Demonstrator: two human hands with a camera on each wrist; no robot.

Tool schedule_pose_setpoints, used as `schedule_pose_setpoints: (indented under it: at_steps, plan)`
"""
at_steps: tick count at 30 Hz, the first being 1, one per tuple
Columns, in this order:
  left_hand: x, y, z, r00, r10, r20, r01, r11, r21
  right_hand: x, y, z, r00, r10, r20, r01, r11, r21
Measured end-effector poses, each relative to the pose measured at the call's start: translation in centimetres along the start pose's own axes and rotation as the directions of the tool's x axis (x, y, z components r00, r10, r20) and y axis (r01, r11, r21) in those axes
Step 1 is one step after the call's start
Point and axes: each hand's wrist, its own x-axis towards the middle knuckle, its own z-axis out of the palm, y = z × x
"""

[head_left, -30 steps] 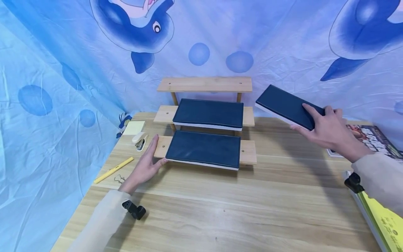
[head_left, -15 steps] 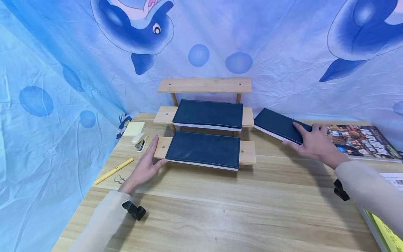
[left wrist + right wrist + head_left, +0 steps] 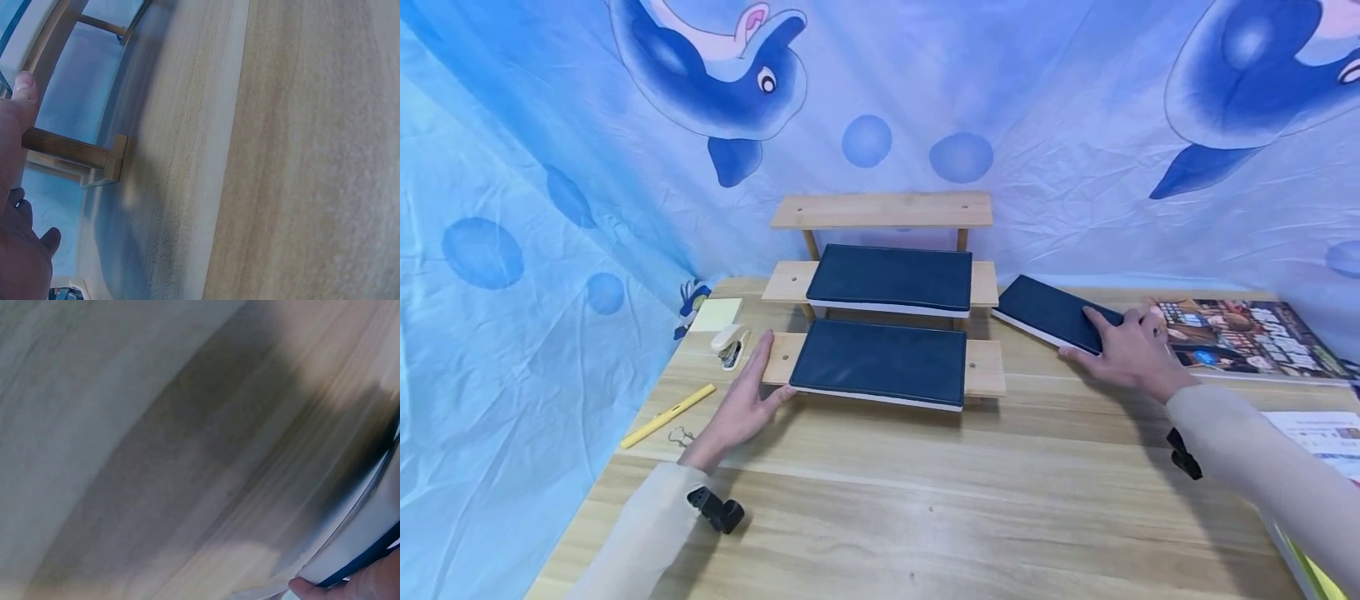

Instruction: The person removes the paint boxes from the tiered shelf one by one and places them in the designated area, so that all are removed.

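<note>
A three-tier wooden riser (image 3: 880,210) stands at the back of the table. One dark blue notebook (image 3: 891,279) lies on its middle board and another dark blue notebook (image 3: 880,360) on its lowest board. My left hand (image 3: 737,412) grips the left end of the lowest board, thumb at the front edge by the notebook's corner; the left wrist view shows the thumb (image 3: 25,90) against the board. My right hand (image 3: 1131,354) holds a third dark blue notebook (image 3: 1056,312) right of the riser, close over the table, fingers on the cover and thumb at its front edge.
On the left lie a yellow pen (image 3: 668,416), a binder clip (image 3: 682,436), a white stapler (image 3: 730,346) and a sticky-note pad (image 3: 717,314). A colourful magazine (image 3: 1247,337) lies at the right, with printed papers (image 3: 1311,437) nearer. A blue dolphin-print curtain (image 3: 1037,83) hangs behind.
My right hand has moved down and left with its notebook, bringing it low over the table beside the riser and uncovering more of the magazine. My left hand stays on the riser.
</note>
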Motion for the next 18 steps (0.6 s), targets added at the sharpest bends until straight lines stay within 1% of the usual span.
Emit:
schedule_pose_setpoints:
  at_steps: [5,13,18]
  plan:
    - [-0.06,-0.02,-0.08,1.000,-0.003,-0.001,0.003,1.000,-0.003,-0.04,0.09,0.42,1.000,-0.009,-0.013,0.009,1.000,-0.010]
    - [0.14,0.00,-0.02,1.000,0.022,-0.008,-0.022,1.000,-0.004,0.05,0.67,0.19,0.998,0.002,0.066,-0.002,1.000,-0.006]
    - [0.10,-0.06,0.03,1.000,0.018,-0.010,-0.018,1.000,-0.005,0.17,0.67,-0.06,0.995,0.003,0.104,-0.001,1.000,-0.018]
